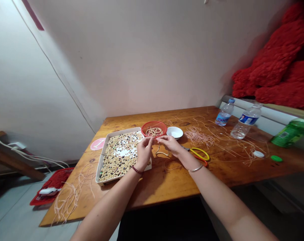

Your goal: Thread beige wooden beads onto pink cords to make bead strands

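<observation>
My left hand (143,152) and my right hand (171,144) meet above the wooden table (167,180), fingers pinched together on a thin string with small pale beads (162,153) that hangs down between them. The left hand hovers over the right edge of a white tray (100,167) full of small mixed beads. Just behind the hands stands a red basket (154,129) holding finished bead loops. A small white bowl (174,132) sits beside it. Yellow and orange scissors (200,154) lie right of my right wrist.
Loose cord strands (199,136) are scattered across the table's right half and hang off the left front edge. Two water bottles (224,114) (246,124) and a green bottle (291,132) stand at the right. A red basket (52,184) sits on the floor at left.
</observation>
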Motion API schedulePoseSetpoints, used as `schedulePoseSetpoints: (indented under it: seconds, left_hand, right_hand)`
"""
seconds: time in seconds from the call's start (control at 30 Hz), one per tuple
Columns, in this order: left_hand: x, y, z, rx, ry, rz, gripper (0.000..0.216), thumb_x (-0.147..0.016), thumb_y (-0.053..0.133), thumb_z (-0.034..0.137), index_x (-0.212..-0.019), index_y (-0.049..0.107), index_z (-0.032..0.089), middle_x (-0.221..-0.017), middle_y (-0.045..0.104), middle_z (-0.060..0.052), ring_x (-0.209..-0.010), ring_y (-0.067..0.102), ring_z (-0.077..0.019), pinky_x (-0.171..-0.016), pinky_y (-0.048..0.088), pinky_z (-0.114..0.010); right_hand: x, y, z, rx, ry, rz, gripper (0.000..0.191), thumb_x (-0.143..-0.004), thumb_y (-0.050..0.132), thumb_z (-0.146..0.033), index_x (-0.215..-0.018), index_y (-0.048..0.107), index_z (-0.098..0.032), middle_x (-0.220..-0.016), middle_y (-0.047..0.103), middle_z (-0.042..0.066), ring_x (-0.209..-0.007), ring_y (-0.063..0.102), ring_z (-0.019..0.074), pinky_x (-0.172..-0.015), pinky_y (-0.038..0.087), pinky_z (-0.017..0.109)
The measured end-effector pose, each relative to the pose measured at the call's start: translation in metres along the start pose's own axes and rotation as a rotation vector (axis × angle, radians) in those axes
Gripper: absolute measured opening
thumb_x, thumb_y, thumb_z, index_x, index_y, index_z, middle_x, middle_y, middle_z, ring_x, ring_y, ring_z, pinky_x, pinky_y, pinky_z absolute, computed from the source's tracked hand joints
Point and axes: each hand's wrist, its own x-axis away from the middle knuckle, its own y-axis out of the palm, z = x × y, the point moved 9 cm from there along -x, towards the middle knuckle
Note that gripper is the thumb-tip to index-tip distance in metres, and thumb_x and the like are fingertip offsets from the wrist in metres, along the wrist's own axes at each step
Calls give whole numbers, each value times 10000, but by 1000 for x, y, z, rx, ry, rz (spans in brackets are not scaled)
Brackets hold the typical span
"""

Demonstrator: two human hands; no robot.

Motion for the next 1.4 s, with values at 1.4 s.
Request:
schedulePoseSetpoints:
  seconds: [1.4]
  left_hand:
    - [-1, 5, -10, -76, -67, -74, 247, -776, 656, 390, -800, 712, 151, -757, 702, -71, -703, 630, -178, -698, 476, -278]
  right_hand:
    - [2, 10, -13, 154, -138, -117, 307, -631, 749, -410, -790, 728, -148, -808, 711, 61, -785, 614, 160, -772, 448, 296]
